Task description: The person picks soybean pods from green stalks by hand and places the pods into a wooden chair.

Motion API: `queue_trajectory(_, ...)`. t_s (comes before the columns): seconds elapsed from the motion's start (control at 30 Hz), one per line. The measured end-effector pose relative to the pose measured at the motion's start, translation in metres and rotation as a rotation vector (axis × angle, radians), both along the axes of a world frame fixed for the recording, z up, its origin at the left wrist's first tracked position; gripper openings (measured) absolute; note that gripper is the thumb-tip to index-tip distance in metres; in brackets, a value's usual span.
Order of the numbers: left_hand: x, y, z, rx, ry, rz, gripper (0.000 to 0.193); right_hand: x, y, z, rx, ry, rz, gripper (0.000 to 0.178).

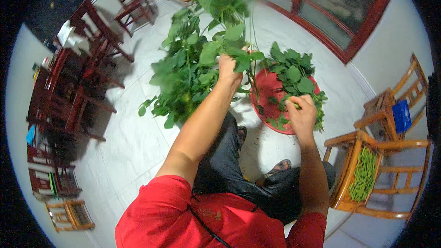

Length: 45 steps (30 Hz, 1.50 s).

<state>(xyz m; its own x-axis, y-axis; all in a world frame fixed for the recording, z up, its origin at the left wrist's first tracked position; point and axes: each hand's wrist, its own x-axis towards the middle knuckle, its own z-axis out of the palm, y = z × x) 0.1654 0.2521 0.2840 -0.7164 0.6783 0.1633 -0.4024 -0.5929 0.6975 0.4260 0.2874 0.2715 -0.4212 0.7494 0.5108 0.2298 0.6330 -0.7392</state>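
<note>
My left hand is closed round the stems of a tall leafy bean plant, which it holds upright in front of me. Between the fingers of my right hand is a small green bean pod, partly hidden by the thumb. The right hand is over the near edge of a red basin. Cut leafy greens heap over the basin's right side, and loose leaves lie inside. A large pile of leafy plants stands left of my left hand, partly behind my forearm.
At my right, a wooden armchair bears many green bean pods. Behind it is another wooden chair with a blue box. Dark red chairs and a table line the left. A red-framed glass door is at far right.
</note>
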Motion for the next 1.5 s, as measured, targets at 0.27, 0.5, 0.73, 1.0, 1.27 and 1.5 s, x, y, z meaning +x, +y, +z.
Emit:
queue_trajectory(0.27, -0.127, -0.121, 0.055, -0.256, 0.361, 0.384, 0.018, 0.001, -0.015, -0.008, 0.028, -0.070, 0.085, 0.013)
queue_trajectory(0.5, -0.155, -0.204, 0.047, -0.262, 0.261, 0.413, 0.021, -0.005, -0.019, -0.002, 0.019, -0.112, 0.115, 0.014)
queue_trajectory(0.73, -0.179, -0.238, -0.095, -1.506, 0.946, 0.797, 0.019, -0.012, -0.021, -0.011, 0.033, -0.196, 0.138, 0.013)
queue_trajectory(1.0, -0.143, -0.259, -0.234, -1.829, 0.472, 0.366, 0.028, -0.017, -0.014, -0.038, 0.062, -0.234, 0.154, 0.015)
queue_trajectory(1.27, -0.153, -0.245, -0.249, -1.875, 0.415, 0.364, 0.030, -0.020, -0.017, -0.039, 0.003, -0.216, 0.196, 0.015)
queue_trajectory(1.5, -0.135, -0.256, -0.222, -1.726, 0.238, 0.364, 0.028, -0.018, -0.027, -0.022, -0.032, -0.226, 0.145, 0.017)
